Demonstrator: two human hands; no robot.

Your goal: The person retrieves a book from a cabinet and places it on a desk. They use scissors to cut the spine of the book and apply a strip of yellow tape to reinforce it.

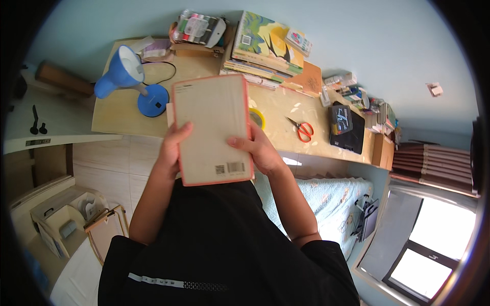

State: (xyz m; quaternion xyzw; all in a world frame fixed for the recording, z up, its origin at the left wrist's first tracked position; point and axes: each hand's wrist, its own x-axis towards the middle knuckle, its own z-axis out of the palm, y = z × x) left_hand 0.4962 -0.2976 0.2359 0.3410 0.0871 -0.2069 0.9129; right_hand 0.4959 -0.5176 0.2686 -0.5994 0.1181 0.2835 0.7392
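Observation:
Both hands hold up a book (pixel 212 126) with a pale cover and red-pink edges; its face toward me bears a barcode and a square printed code. My left hand (pixel 174 147) grips the left edge, thumb lying over the cover. On the opposite edge, my right hand (pixel 262 149) has its thumb pressed on the cover, the other fingers hidden behind. A roll of yellow tape (pixel 258 118) shows partly from behind the book, on the desk. Scissors with orange-red handles (pixel 305 132) lie farther right.
On the desk (pixel 279 139) stand a blue lamp (pixel 153 100) at left and a stack of books (pixel 268 42) at the back. A plastic case (pixel 341 119) rests on a black flat item (pixel 356 134) at right. A cardboard box (pixel 383 151) sits at the desk's right end.

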